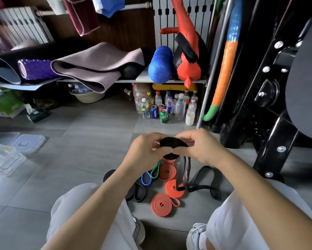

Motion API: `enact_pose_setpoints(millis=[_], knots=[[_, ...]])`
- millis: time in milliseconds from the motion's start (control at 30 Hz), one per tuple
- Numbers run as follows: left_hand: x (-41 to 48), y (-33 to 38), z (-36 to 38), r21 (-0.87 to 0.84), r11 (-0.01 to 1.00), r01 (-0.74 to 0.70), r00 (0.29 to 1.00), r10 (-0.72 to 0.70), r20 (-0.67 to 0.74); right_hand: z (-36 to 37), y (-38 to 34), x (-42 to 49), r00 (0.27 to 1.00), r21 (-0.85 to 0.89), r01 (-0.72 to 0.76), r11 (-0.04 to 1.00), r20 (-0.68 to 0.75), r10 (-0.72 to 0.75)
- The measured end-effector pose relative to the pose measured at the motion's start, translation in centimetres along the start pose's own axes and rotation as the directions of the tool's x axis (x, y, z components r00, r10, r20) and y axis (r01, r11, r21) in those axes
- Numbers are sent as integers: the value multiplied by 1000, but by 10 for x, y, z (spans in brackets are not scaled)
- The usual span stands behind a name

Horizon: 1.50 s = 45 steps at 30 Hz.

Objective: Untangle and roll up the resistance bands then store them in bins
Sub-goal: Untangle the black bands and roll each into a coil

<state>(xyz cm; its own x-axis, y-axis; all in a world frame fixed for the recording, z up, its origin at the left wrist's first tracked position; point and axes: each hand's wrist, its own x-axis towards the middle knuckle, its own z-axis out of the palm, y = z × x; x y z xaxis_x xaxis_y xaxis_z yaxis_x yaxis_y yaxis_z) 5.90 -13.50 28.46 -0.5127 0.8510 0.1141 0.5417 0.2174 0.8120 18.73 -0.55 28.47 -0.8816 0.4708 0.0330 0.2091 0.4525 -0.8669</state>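
Both hands shared a narrow grip on one black roll (171, 143), held above the floor (79, 138) between the knees. The left hand (146, 150) pinched its near side with curled fingers, and the right hand (200, 147) curled over its far side. A tail (186, 168) hung from the roll toward the floor, so this band looked only partly wound.

Directly below lay three orange rolls (161, 204), wound flat and close together, which counted as finished rolling. Beside them, a green band (155, 171) and a blue band (145, 179) lay as loose loops, touching each other. Loose black bands (136, 193) lay just left of those, and another black loop (204, 177) sat to the right. Whether any were knotted together could not be told.

Well apart on the left stood the clear bins (6, 160), with lids (29, 143) lying beside them. No band showed inside them.

By this view the task was roughly at its middle: several bands were rolled, one was in hand, four or so were unrolled, and none were stored.
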Motion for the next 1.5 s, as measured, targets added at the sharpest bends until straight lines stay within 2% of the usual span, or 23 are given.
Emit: enact_pose_setpoints(millis=[100, 200, 333, 400, 500, 567, 600, 633, 667, 700, 733, 800, 867, 933, 967, 1033, 1100, 1200, 1267, 1367, 1433, 1500], knots=[[0, 5, -5, -237, 971, 13, 999, -23, -41, -5, 1, 1, 1000, 65, -15, 998, 2, 15], [2, 7, -12, -449, 893, -5, 995, -42, -96, -5, 1, 2, 1000, 133, -17, 991, -13, 19], [1, 8, -12, -682, 731, -7, 995, -65, -79, -2, -4, 6, 996, 299, 46, 953, -92, -19], [3, 8, -9, -790, 612, 20, 994, -96, -49, 0, -7, 7, 990, 392, 85, 916, -138, -33], [5, 11, -6, -892, 451, 33, 998, -66, 3, 2, -9, 8, 976, 428, 150, 891, -206, -65], [8, 12, -4, -890, 449, 78, 996, -83, 45, -1, -9, 7, 967, 354, 171, 919, -237, -88], [9, 14, -4, -846, 523, 103, 993, -102, 58, -4, -8, 6, 968, 307, 165, 937, -234, -94], [10, 14, -6, -730, 675, 104, 993, -111, 39, -7, -7, 5, 971, 244, 148, 959, -221, -93], [11, 13, -8, -507, 859, 70, 996, -86, -9, -9, -6, 4, 976, 154, 119, 981, -198, -87], [12, 12, -9, -223, 975, 9, 999, -18, -39, -11, -4, 2, 984, 36, 84, 996, -161, -77], [12, 13, -9, 31, 997, -67, 998, 67, -19, -11, -2, 0, 991, -93, 54, 994, -113, -64], [11, 18, -7, 322, 924, -208, 975, 171, 139, -10, 1, -4, 998, -302, 43, 952, -39, -57], [11, 25, -3, 471, 837, -279, 947, 159, 278, -7, 3, -9, 998, -367, 60, 928, -5, -67], [12, 32, 0, 546, 786, -289, 942, 132, 309, -10, 6, -15, 998, -352, 58, 934, -14, -67], [12, 35, 2, 539, 792, -287, 945, 140, 297, -13, 8, -18, 997, -323, 52, 945, -31, -66], [10, 39, 5, 419, 875, -245, 959, 156, 235, -21, 10, -27, 996, -209, 26, 978, -80, -43], [7, 42, 6, 209, 965, -160, 980, 128, 155, -28, 9, -38, 993, -86, 4, 996, -121, -15], [-2, 43, 9, -188, 980, -68, 994, 82, 68, -28, 9, -52, 989, 158, 29, 987, -151, -5], [-10, 45, 13, -440, 898, -21, 998, 48, 50, -25, 9, -54, 979, 293, 68, 954, -204, -8], [-22, 47, 17, -739, 673, 24, 999, -1, 32, -21, -3, -54, 970, 306, 128, 943, -237, -55], [-29, 49, 18, -854, 519, 39, 999, -1, 45, -18, -13, -57, 958, 301, 183, 936, -268, -101], [-34, 50, 21, -902, 426, 69, 997, 5, 79, -18, -22, -60, 938, 285, 250, 925, -310, -157]])
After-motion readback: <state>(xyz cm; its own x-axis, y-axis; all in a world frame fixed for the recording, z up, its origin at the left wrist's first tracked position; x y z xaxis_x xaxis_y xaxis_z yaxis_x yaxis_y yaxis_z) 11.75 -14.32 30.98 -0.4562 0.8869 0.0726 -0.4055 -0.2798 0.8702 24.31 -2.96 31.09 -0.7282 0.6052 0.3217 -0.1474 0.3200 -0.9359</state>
